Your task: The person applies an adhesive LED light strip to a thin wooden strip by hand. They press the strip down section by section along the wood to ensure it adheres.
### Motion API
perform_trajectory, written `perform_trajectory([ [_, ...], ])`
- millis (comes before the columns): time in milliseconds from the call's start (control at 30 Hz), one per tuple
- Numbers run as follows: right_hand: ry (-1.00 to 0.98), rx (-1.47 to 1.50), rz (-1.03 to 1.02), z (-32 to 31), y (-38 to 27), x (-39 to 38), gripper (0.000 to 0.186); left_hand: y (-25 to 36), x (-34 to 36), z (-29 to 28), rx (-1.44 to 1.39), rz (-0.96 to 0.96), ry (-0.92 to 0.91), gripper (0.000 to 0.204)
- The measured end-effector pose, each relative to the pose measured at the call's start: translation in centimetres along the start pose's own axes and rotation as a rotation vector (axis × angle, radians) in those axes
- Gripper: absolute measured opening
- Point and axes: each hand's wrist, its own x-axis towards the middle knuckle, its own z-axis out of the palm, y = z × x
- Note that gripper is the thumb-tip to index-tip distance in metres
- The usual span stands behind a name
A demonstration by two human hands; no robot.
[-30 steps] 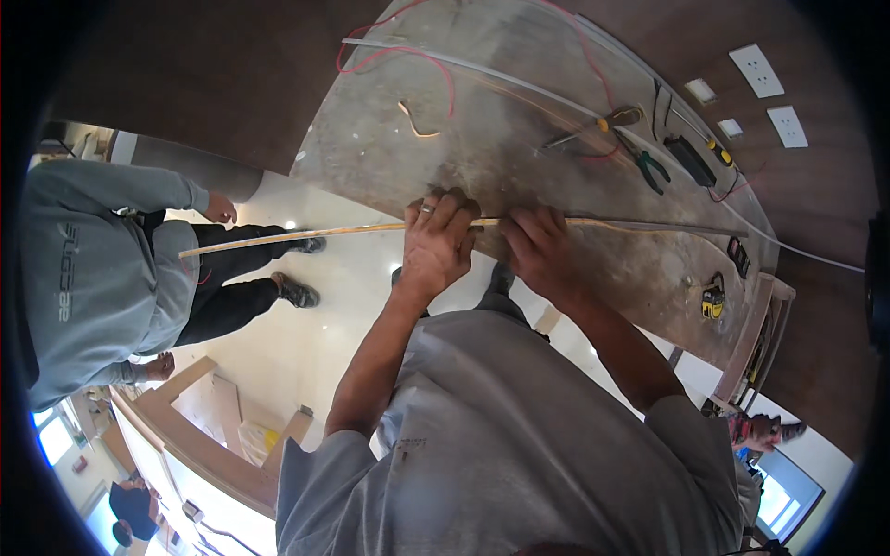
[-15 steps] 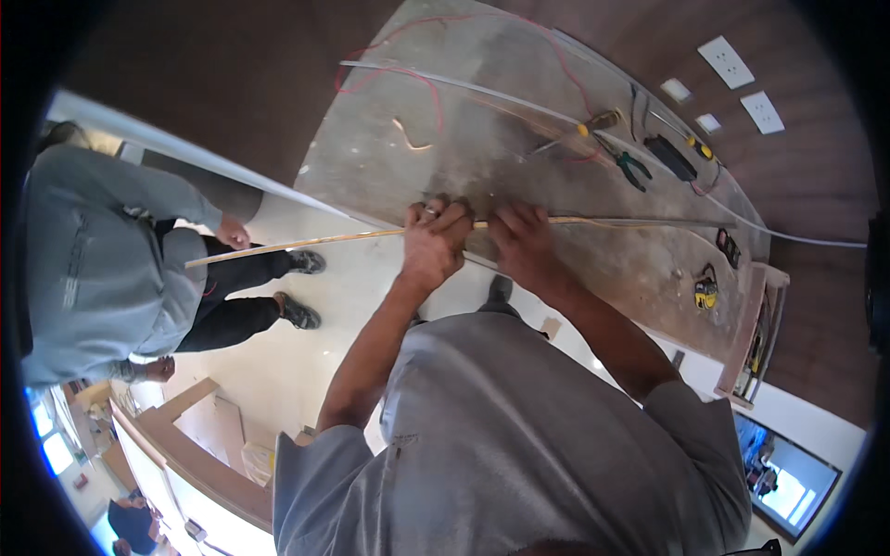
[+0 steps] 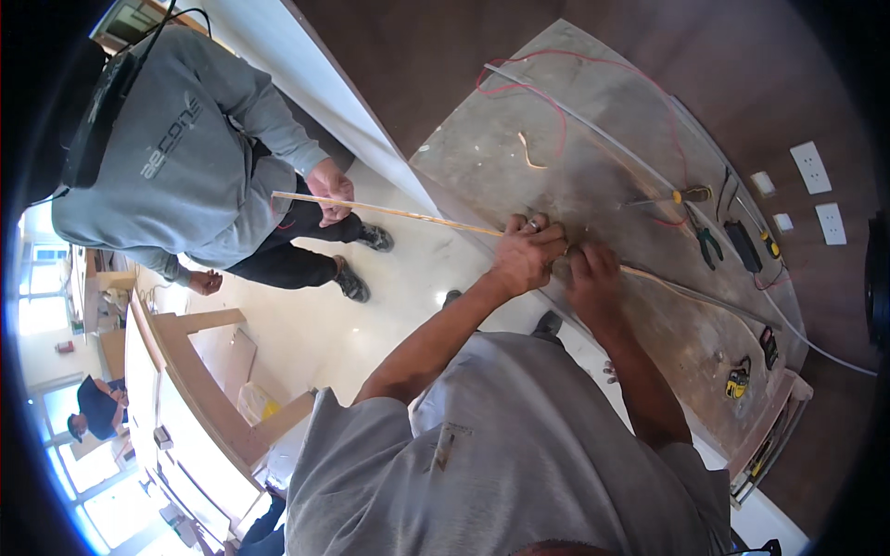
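A long, narrow yellowish LED strip [image 3: 426, 218] runs across my front, with a thin red wire at its far left end. My left hand [image 3: 527, 255] is closed on it near the bench edge, fingers wrapped over the top. Right beside it, my right hand [image 3: 595, 283] pinches the strip, its fingertips partly hidden and a little blurred. Right of my hands, the strip lies loosely beside a thin grey channel [image 3: 732, 308] on the worn grey benchtop [image 3: 501, 116]. A co-worker's hand [image 3: 332, 190] is at the strip's left part; whether it touches I cannot tell.
On the benchtop lie a screwdriver [image 3: 691, 195], green-handled pliers [image 3: 708, 248], a black oblong box [image 3: 743, 245], a yellow tape measure [image 3: 737, 380], another grey channel [image 3: 593, 125] and red wire [image 3: 562, 120]. A wooden tool box [image 3: 777, 422] is at right. A co-worker [image 3: 185, 157] stands left.
My view has turned, so the bench sits further right in it. The co-worker's hand has come up to the strip's left part. Both my hands still grip the strip.
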Motion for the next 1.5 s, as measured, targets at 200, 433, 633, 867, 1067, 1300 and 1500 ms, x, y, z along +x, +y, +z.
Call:
perform_trajectory([
  [200,-0.04,-0.008,0.011,0.3,0.7,-0.9,0.041,0.4,0.3,-0.2,0.013,-0.04,-0.06,0.029],
  [433,0.04,0.002,-0.017,-0.1,1.0,-1.5,0.044,0.2,-0.1,0.1,-0.017,-0.052,-0.002,0.035],
  [633,-0.014,0.04,0.04,-0.5,0.2,-0.7,0.043,0.5,0.7,-2.0,-0.23,-0.15,-0.034,0.047],
  [867,-0.077,0.096,0.085,-0.7,0.2,-0.7,0.04,0.0,0.5,-1.6,-0.278,-0.103,-0.047,0.034],
  [1067,-0.091,0.054,0.082,-0.8,-0.1,-0.1,0.037,0.2,0.7,-1.2,-0.133,-0.042,-0.042,0.023],
  [1300,-0.164,-0.05,0.039,-1.1,-0.4,0.8,0.033,-0.2,0.5,-1.4,-0.059,0.044,-0.065,0.024],
  [1500,-0.133,-0.044,0.086,-1.6,-0.3,0.7,0.029,0.4,0.8,-1.2,-0.19,-0.026,0.021,0.022],
])
